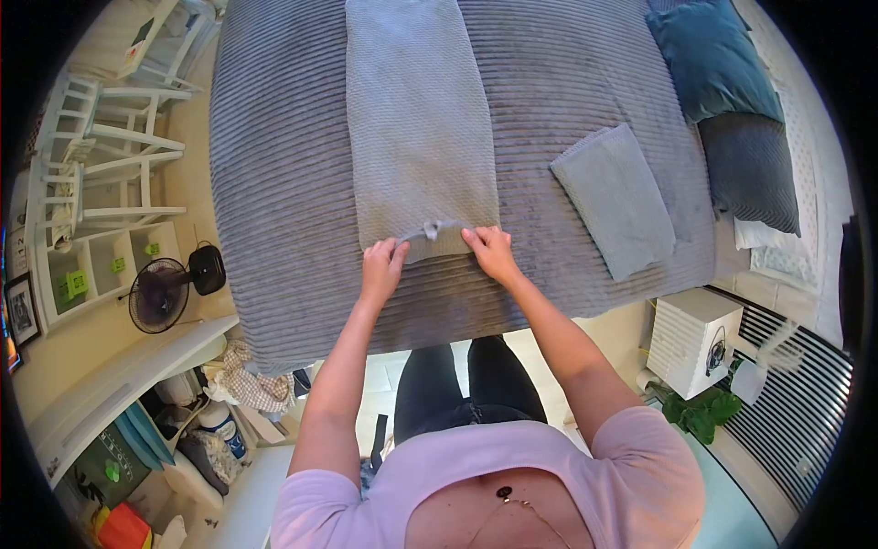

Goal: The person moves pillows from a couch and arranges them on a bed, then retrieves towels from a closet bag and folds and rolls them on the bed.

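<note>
A long grey textured towel (421, 119) lies stretched lengthwise over the ribbed grey bedspread (274, 183). My left hand (381, 271) pinches the left corner of its near end, thumb on top. The right corner is pinched by my right hand (492, 253). Between the hands the near edge is slightly raised and bunched into a small bump in the middle. Off to the right lies a second grey towel (617, 201), folded into a flat rectangle and touched by neither hand.
Dark teal and grey pillows (722, 64) rest at the bed's right end. A black fan (160, 295) and white shelving (101, 265) stand left of the bed. At the lower right are a white cabinet (690, 339) and a green plant (702, 414).
</note>
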The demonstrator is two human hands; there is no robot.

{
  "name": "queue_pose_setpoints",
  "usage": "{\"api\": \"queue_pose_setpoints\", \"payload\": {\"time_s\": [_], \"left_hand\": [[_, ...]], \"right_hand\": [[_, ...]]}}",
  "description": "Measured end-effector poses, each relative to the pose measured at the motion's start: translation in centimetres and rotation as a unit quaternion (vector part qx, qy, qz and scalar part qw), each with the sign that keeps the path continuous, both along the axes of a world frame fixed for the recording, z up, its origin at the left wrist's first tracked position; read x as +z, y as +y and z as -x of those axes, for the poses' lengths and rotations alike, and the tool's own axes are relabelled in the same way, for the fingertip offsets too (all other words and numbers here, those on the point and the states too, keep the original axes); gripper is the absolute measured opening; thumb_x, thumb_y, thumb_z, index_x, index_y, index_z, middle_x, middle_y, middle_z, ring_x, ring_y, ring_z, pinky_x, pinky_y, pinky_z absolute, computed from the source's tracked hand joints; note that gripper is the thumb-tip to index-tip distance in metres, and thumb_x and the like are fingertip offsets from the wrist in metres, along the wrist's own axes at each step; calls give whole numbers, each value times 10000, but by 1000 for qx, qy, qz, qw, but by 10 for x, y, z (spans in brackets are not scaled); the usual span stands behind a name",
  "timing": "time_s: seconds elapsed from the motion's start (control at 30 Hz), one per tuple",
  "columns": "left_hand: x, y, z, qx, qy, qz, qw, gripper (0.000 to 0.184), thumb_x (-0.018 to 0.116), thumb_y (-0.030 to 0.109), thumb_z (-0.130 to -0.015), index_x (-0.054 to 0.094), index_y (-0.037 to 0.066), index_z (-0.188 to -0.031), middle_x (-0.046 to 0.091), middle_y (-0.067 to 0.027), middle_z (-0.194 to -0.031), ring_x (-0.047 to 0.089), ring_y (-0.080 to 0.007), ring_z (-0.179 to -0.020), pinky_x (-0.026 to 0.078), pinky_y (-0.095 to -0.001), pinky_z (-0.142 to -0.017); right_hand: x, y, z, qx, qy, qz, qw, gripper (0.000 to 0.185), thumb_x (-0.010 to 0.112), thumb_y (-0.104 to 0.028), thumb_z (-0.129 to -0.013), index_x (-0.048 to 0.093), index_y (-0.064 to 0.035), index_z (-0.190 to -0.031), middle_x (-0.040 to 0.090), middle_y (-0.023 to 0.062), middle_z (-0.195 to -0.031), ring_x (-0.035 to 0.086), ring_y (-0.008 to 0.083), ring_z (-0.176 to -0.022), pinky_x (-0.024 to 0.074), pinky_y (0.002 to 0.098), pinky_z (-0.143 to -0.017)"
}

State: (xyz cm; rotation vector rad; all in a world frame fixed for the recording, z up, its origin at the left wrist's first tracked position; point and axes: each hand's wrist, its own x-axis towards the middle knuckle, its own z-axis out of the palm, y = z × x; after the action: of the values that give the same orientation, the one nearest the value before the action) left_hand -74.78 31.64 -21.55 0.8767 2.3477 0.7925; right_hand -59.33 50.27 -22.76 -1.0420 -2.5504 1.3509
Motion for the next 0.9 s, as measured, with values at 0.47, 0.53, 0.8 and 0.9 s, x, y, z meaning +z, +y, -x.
{"api": "queue_pose_setpoints", "payload": {"time_s": [0.47,0.53,0.8,0.9], "left_hand": [[20,46,23,-4,164,9,986,237,651,255,-763,588,51,-866,595,-143,-824,561,-330,-809,449,-440,-699],[25,44,12,-94,227,-67,967,274,672,205,-718,578,56,-929,580,-134,-917,545,-315,-899,445,-416,-753],[1,50,31,-218,90,-32,971,248,618,151,-754,563,46,-971,618,-127,-864,586,-304,-844,458,-398,-733],[15,83,73,-186,-99,14,977,210,616,172,-787,591,34,-943,647,-143,-822,606,-333,-817,475,-407,-714]], "right_hand": [[25,0,23,133,178,-307,925,236,629,-150,-748,583,-52,-957,589,104,-959,573,277,-840,452,409,-732],[28,-10,21,208,137,-300,921,248,609,-116,-741,589,-64,-983,592,73,-976,558,248,-907,433,411,-774],[5,30,46,196,54,-68,977,225,536,-70,-769,578,-79,-989,595,131,-933,570,365,-778,464,443,-690],[25,37,64,183,41,-168,968,194,529,-75,-773,564,-69,-963,582,131,-908,568,351,-799,459,441,-688]]}}
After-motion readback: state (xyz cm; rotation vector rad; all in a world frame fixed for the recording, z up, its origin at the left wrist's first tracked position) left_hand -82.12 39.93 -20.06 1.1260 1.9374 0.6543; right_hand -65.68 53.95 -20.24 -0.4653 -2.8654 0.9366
